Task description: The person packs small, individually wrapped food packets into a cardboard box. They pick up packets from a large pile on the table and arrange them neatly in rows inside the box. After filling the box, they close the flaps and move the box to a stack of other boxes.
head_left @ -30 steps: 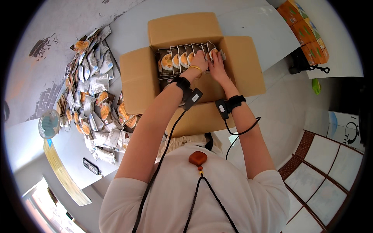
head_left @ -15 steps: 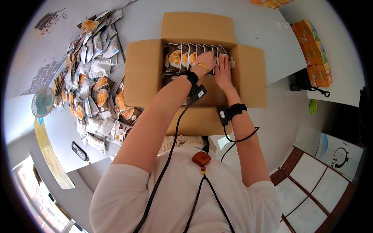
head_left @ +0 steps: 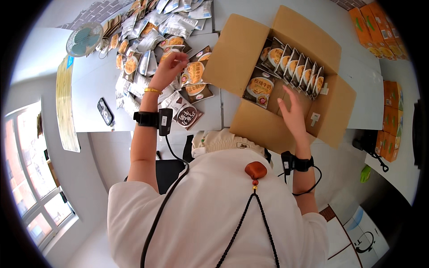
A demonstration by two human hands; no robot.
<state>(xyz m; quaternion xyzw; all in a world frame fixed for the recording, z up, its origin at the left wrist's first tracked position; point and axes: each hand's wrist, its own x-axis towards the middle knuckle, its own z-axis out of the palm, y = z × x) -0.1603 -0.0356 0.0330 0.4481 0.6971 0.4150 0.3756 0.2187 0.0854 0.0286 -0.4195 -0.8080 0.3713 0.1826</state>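
Noting our left hand (head_left: 170, 72) above heaped glossy foil pouches (head_left: 195, 71), its fingers loosely bent with nothing visibly held. Our right hand (head_left: 293, 114), fingers half-spread and empty, hovers over the brown cardboard carton (head_left: 230, 53), where we see flat pouches (head_left: 292, 68) standing in a leaning row, presumably to save space.

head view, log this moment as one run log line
left hand: over loose sachets, appears empty | right hand: open, empty, over cardboard carton | carton: flaps open, sachet row inside
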